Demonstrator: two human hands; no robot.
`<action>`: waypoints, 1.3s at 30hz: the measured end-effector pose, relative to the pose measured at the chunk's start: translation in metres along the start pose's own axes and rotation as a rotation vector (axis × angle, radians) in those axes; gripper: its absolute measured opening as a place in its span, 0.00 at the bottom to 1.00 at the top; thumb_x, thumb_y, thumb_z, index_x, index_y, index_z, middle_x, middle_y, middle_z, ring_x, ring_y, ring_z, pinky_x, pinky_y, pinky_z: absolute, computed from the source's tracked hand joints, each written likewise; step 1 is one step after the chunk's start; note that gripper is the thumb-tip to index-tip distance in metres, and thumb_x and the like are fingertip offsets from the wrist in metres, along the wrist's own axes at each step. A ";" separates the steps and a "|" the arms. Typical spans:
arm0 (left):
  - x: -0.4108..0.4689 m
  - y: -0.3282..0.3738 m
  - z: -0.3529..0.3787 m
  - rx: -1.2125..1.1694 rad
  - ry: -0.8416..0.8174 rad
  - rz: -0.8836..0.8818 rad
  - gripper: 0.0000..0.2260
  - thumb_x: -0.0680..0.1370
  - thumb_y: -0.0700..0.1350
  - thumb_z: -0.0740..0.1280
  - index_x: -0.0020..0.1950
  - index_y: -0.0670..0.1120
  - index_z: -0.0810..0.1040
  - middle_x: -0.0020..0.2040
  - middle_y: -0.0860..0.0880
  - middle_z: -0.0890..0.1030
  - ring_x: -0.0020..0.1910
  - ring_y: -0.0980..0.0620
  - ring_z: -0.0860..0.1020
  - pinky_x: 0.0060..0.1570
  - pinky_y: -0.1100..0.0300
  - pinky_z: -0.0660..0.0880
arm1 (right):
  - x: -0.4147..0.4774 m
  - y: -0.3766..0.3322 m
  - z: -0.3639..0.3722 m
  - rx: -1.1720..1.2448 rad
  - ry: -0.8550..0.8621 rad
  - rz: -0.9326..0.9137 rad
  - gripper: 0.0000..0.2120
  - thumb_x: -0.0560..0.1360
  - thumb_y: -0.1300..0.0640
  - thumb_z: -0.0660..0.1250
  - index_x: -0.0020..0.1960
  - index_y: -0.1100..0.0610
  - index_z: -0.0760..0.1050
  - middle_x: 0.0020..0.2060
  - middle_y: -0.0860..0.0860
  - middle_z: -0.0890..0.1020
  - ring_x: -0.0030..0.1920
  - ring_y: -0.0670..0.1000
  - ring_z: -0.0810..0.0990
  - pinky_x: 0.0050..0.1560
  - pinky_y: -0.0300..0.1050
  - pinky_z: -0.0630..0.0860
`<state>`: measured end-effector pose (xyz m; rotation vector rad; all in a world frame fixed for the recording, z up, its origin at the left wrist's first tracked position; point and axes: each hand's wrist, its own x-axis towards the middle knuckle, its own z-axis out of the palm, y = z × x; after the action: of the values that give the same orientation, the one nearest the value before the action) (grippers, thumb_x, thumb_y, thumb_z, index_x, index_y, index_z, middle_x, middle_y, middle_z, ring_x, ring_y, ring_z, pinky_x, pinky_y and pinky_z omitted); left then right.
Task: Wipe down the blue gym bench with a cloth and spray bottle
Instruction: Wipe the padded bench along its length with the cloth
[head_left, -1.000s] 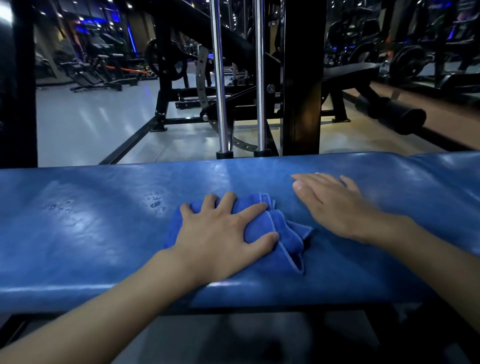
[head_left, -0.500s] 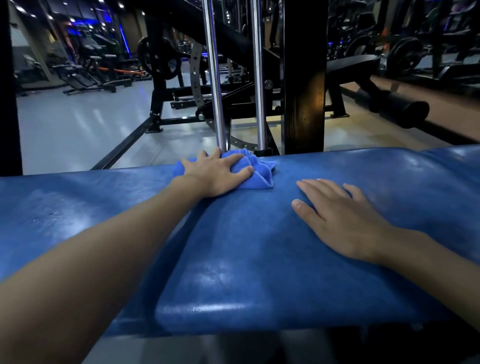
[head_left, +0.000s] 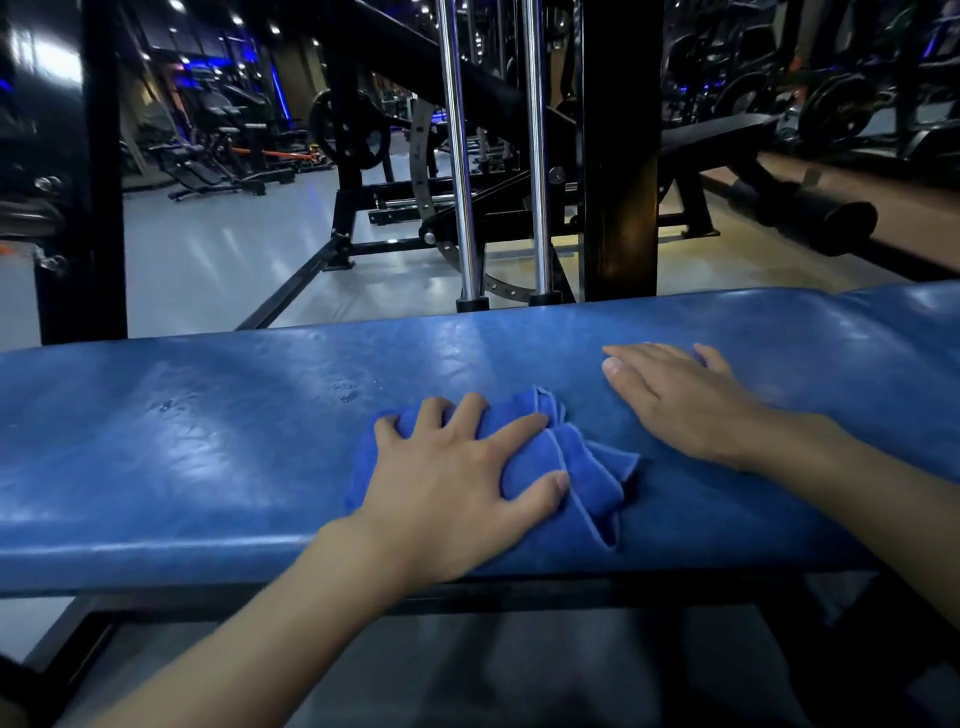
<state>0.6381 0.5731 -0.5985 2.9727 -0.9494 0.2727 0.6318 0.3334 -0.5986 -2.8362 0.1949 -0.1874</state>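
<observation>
Several droplets sit just left of the cloth, which lies bunched at frame centre on the bench. The left hand grips it with curled fingers, and the right hand lies flat beside it. Wiping looks about midway. No spray bottle shows.

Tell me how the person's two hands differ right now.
The left hand lies on the blue cloth, fingers curled into its folds; the right hand lies flat on the bare bench, fingers straight. The left sits near the front edge, the right farther back. Both rest palm down on the bench.
</observation>
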 end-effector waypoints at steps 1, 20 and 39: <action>0.000 -0.001 -0.001 -0.011 -0.007 -0.005 0.33 0.68 0.74 0.38 0.72 0.69 0.55 0.64 0.57 0.67 0.65 0.47 0.66 0.62 0.43 0.63 | -0.002 -0.001 -0.001 -0.015 -0.005 -0.008 0.26 0.81 0.40 0.42 0.73 0.45 0.64 0.73 0.42 0.66 0.77 0.46 0.56 0.76 0.59 0.44; 0.189 -0.073 0.025 -0.061 -0.151 -0.181 0.25 0.74 0.73 0.45 0.69 0.70 0.63 0.68 0.50 0.68 0.71 0.42 0.63 0.61 0.33 0.59 | -0.001 -0.005 0.009 -0.116 -0.099 -0.058 0.38 0.72 0.32 0.34 0.79 0.46 0.49 0.79 0.41 0.51 0.78 0.42 0.44 0.77 0.55 0.43; 0.003 -0.033 -0.001 -0.055 -0.012 -0.063 0.33 0.68 0.75 0.38 0.71 0.72 0.55 0.67 0.60 0.66 0.67 0.51 0.65 0.64 0.43 0.62 | 0.019 -0.004 0.009 -0.157 -0.146 -0.012 0.30 0.77 0.32 0.45 0.77 0.38 0.53 0.79 0.40 0.51 0.79 0.47 0.44 0.75 0.63 0.41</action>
<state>0.6592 0.5985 -0.5958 2.9512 -0.8479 0.2244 0.6520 0.3368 -0.6041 -2.9924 0.1682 0.0348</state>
